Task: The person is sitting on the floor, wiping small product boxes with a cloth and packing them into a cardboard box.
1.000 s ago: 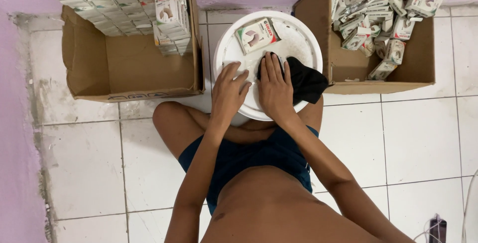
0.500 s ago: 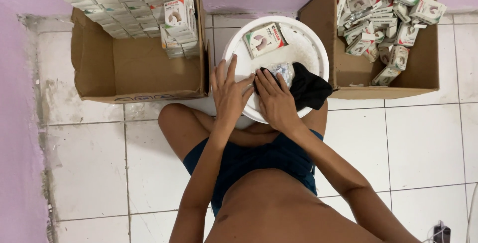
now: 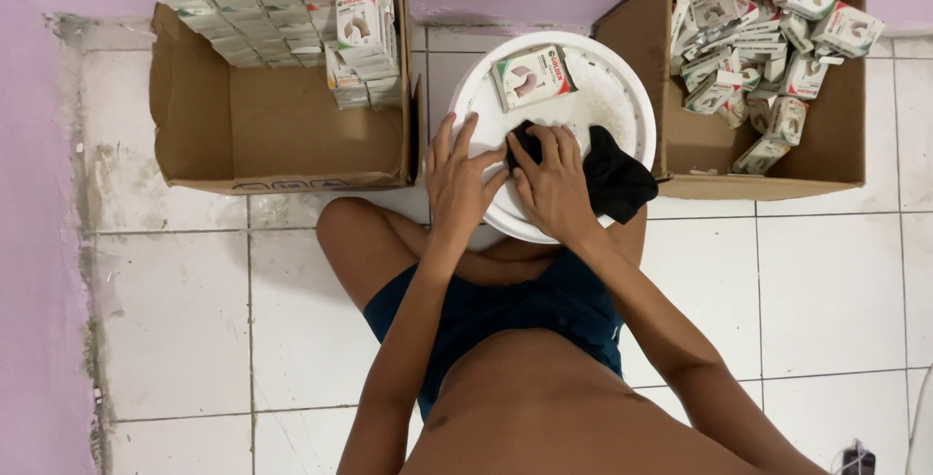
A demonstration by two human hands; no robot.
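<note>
Since the earlier pictures both hands have slid a little farther up onto the white round lid (image 3: 622,96), and the black cloth (image 3: 612,178) now lies more under the right hand (image 3: 552,183) than beside it. The left hand (image 3: 457,178) has spread wider.

The lid is the landmark. It sits on the tiled floor (image 3: 826,290) between two cardboard boxes, with its near rim over the person's knees. Left of the lid, nearly touching its rim, stands the open box with stacked small cartons (image 3: 272,135); its front half is bare cardboard. Right of the lid, the box of loose cartons (image 3: 768,154) sits just beside the rim, with the cloth's far corner reaching toward its wall. Open floor lies only toward the person, to both sides of the legs.

On the far half of the lid rests one small white and green carton (image 3: 533,76), lying flat, its long axis running left to right and tilted slightly up toward the right.

The left hand lies flat and open, fingers fanned, on the lid's left part, gripping nothing. The right hand is spread, fingers slightly curled, pressing on the black cloth; whether it pinches the cloth cannot be told.
</note>
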